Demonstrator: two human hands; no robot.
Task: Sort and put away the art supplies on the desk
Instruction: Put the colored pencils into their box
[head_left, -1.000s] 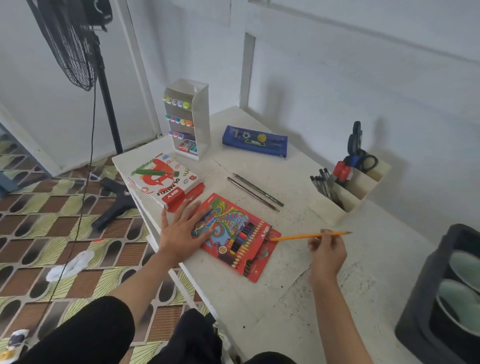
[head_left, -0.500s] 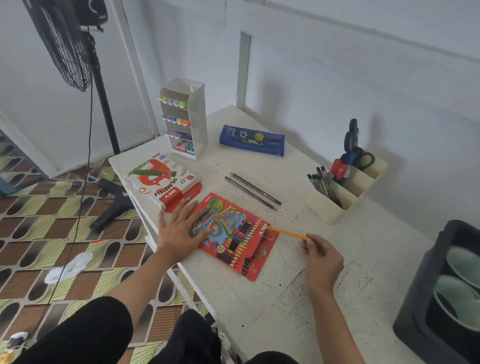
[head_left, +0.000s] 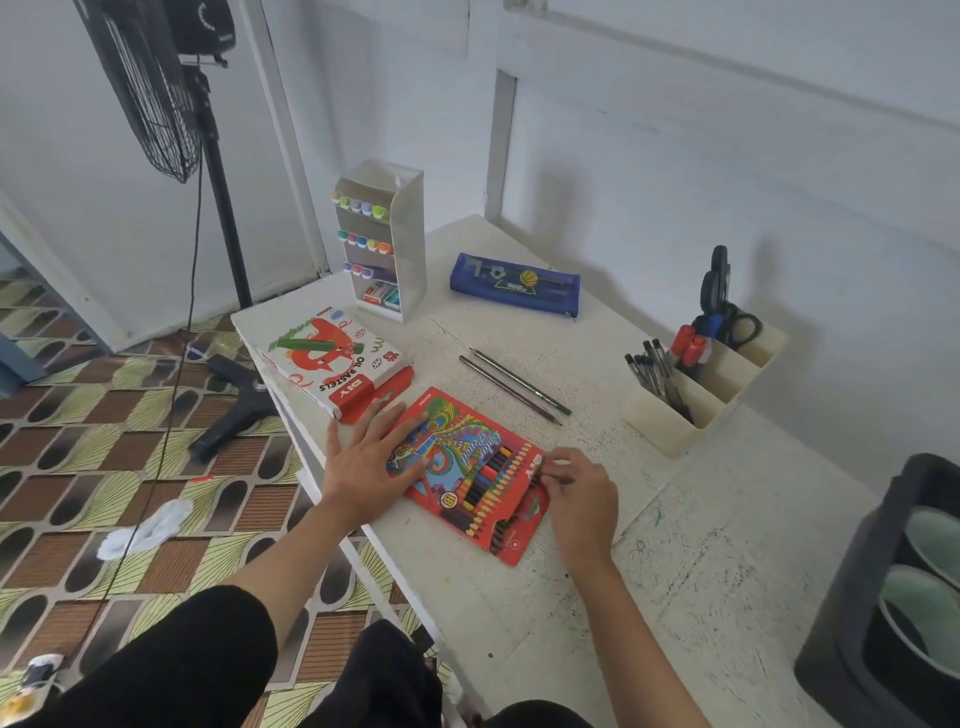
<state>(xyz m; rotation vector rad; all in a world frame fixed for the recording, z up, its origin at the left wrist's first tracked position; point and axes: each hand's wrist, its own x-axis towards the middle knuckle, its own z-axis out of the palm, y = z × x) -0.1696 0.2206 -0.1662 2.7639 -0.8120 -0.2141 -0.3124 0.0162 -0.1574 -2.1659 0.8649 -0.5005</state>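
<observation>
A red box of colour pencils (head_left: 470, 475) lies flat near the white desk's (head_left: 701, 587) front edge. My left hand (head_left: 366, 457) presses on the box's left side with straight fingers. My right hand (head_left: 579, 496) is at the box's right end, fingers curled, pinching a pencil end there; the pencil is almost wholly hidden. Two dark pencils (head_left: 514, 384) lie loose behind the box. An oil pastels box (head_left: 332, 361) sits at the left corner. A blue pencil case (head_left: 514, 283) lies further back.
A white marker rack (head_left: 382, 239) stands at the back left. A cream desk organiser (head_left: 701, 382) with pens and scissors is on the right. A black bin (head_left: 893, 597) stands at the lower right. A fan stand (head_left: 208, 171) is on the patterned floor at left.
My right hand brought the orange pencil leftward from above the desk to the right end of the colour pencil box, where it is now nearly hidden. My left hand stayed on the box.
</observation>
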